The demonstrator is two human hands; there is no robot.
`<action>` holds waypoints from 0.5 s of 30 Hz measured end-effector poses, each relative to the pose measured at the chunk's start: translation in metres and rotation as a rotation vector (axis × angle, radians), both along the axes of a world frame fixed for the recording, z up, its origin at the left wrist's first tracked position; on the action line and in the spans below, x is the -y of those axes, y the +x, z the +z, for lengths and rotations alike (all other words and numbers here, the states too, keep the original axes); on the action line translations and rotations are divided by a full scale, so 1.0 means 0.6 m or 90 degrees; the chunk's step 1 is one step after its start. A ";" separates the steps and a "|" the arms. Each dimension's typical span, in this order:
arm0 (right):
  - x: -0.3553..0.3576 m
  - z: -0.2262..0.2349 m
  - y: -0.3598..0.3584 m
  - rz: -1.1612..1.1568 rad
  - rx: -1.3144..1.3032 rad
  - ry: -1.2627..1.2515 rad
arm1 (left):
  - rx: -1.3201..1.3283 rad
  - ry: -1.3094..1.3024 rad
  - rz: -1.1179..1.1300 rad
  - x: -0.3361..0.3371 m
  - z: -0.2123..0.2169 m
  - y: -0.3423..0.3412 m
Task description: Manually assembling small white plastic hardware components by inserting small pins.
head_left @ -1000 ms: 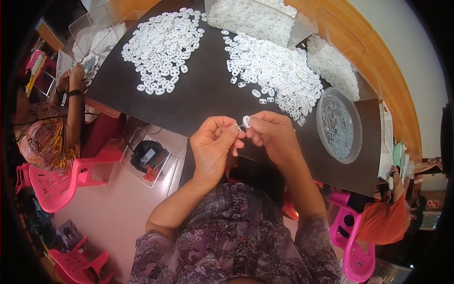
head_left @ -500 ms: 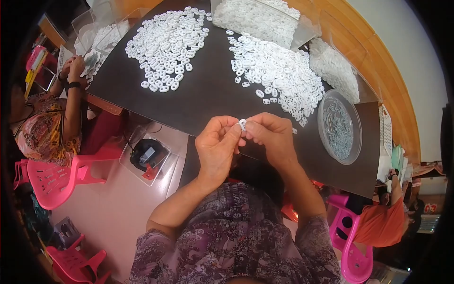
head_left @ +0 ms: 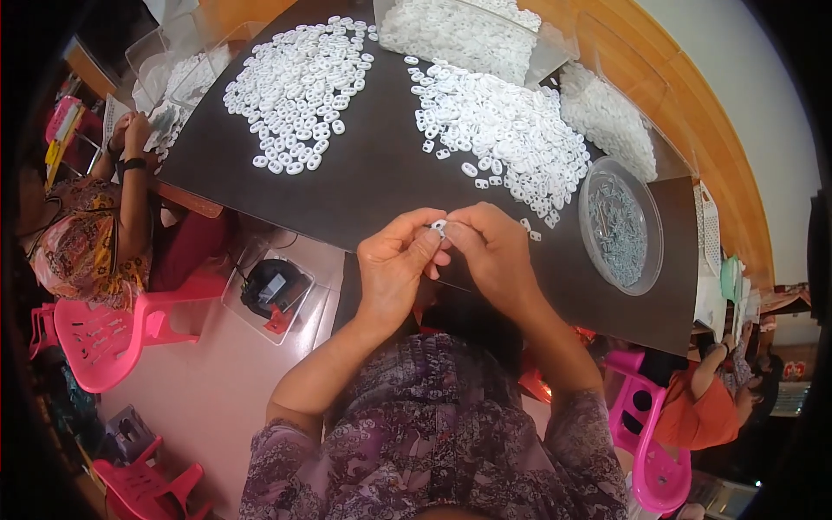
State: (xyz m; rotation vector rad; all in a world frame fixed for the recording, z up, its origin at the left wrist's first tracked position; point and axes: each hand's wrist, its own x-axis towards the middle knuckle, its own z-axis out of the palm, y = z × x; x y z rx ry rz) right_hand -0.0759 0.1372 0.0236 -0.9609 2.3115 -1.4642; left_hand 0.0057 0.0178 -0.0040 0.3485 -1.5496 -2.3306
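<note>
My left hand (head_left: pixel 397 269) and my right hand (head_left: pixel 494 253) meet fingertip to fingertip over the near edge of a dark table (head_left: pixel 381 186). Pinched between them is one small white plastic piece (head_left: pixel 438 228). Both hands grip it. Beyond them lie two spread heaps of the same white pieces, one at the left (head_left: pixel 299 87) and one at the right (head_left: pixel 503 143). A round clear tray of small metal parts (head_left: pixel 620 227) sits just right of my right hand.
Clear bins of white pieces (head_left: pixel 464 30) stand at the table's far side. A person in a patterned top (head_left: pixel 82 251) sits at the left on a pink chair (head_left: pixel 108 334). Another person in orange (head_left: pixel 702 403) sits at the lower right. A black device lies on the floor (head_left: pixel 273 290).
Both hands stay together on the small white piece, shifting slightly; the fingers have worked around it. Nothing else on the table has moved.
</note>
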 end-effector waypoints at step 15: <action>0.009 -0.008 0.001 -0.034 -0.532 -0.047 | 0.005 0.108 0.073 -0.008 0.023 -0.005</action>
